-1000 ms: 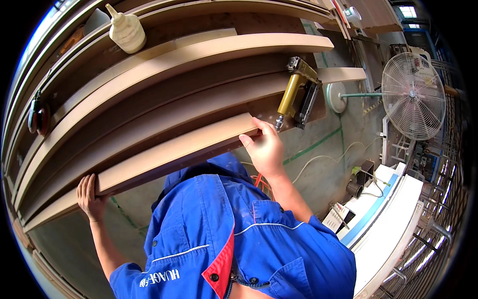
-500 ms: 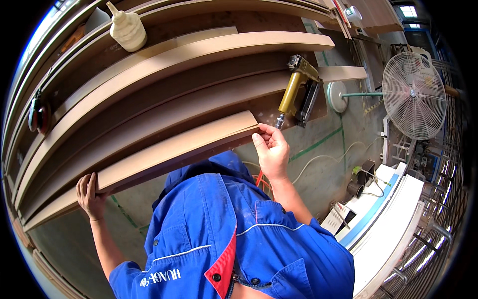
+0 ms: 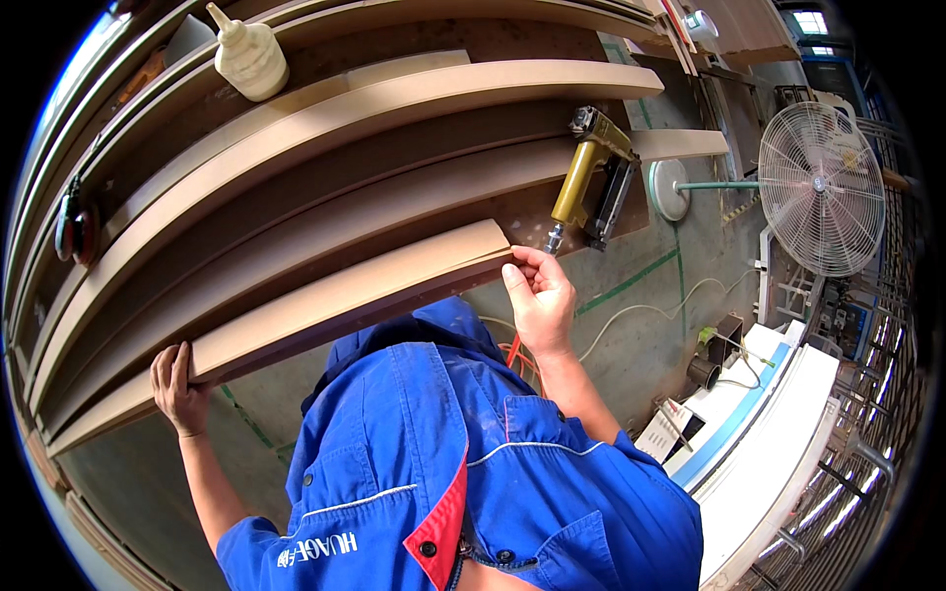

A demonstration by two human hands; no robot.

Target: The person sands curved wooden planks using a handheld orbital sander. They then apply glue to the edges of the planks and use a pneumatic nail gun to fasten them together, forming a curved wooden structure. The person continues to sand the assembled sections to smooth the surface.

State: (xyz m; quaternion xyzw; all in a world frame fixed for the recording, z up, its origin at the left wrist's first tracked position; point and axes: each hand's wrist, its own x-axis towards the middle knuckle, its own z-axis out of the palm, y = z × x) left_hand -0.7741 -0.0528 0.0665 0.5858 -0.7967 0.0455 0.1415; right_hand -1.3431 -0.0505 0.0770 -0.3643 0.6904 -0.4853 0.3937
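Observation:
A tan wooden board [image 3: 355,293] lies along the near edge of the workbench, in front of my body. At its right end, my right hand [image 3: 540,297] pinches a thin strip or edge with thumb and fingertips. Farther left, my left hand [image 3: 179,388] grips the board's near edge, its fingers over the top and its thumb hidden. Just beyond my right hand rests a nail gun [image 3: 583,182] with a gold-coloured handle and black magazine, its hose fitting toward me. Longer curved boards [image 3: 394,106] lie behind the near one.
A cream squeeze bottle [image 3: 253,64] stands at the back left, with a small sander-like tool [image 3: 77,225] at far left. A round wire fan [image 3: 820,187] stands right of the bench. White panels [image 3: 759,414] lie lower right. A pale hose [image 3: 641,310] crosses the floor.
Almost nothing differs. My right hand has shifted very slightly to the right at the board's end; my left hand stays in place.

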